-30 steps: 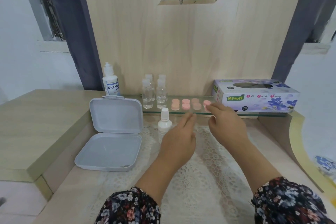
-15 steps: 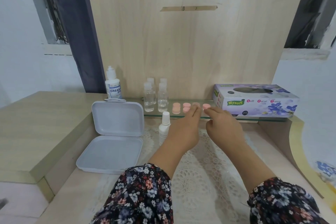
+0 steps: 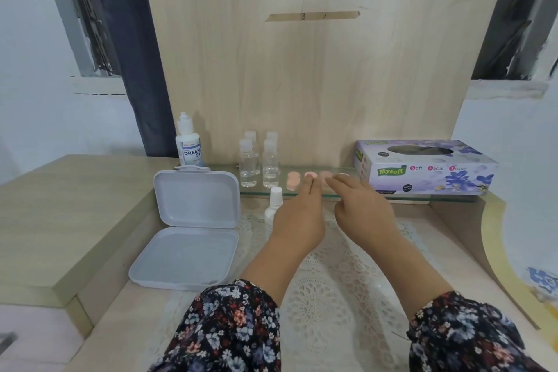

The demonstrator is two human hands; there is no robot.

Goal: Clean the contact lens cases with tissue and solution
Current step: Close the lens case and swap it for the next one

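Pink lens cases (image 3: 293, 180) on glass shelf (image 3: 302, 194), both hands (image 3: 297, 217) reaching them.

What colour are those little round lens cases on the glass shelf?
The lens cases are pale pink, seen in the head view, the only one, just beyond the fingertips of both hands.

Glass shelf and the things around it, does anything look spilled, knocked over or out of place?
Nothing stands out. On the glass shelf the clear bottles stand upright, the pink lens cases sit in a row, and the tissue box lies flat. The white box lies open beside it. No spill shows.
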